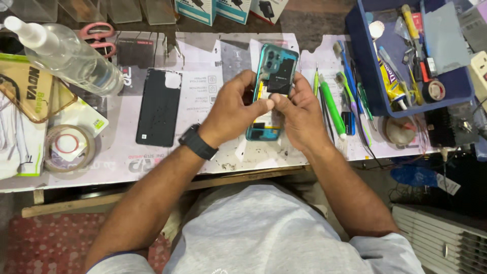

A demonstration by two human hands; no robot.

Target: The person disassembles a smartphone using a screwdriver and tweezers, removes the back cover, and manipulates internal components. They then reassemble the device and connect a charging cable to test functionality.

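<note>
Both hands close on an opened teal phone above the desk.

The left hand (234, 107), with a black watch (198, 142) at its wrist, curls around the left edge of the teal phone (274, 76), thumb pressed in toward the middle. The right hand (299, 112) grips the right edge, fingers folded, its thumb meeting the left thumb over the exposed inside of the phone. The phone is tilted up off the desk (213, 157), back cover removed, over the paper-covered middle. A black back cover (159, 107) lies flat to the left, well apart from the hands. A clear plastic bottle (66, 53) and a tape roll (68, 147) sit farther left; a green-handled tool (332, 106) lies just right of the hands, and a blue tray (362, 56) of tools stands beyond it.
</note>
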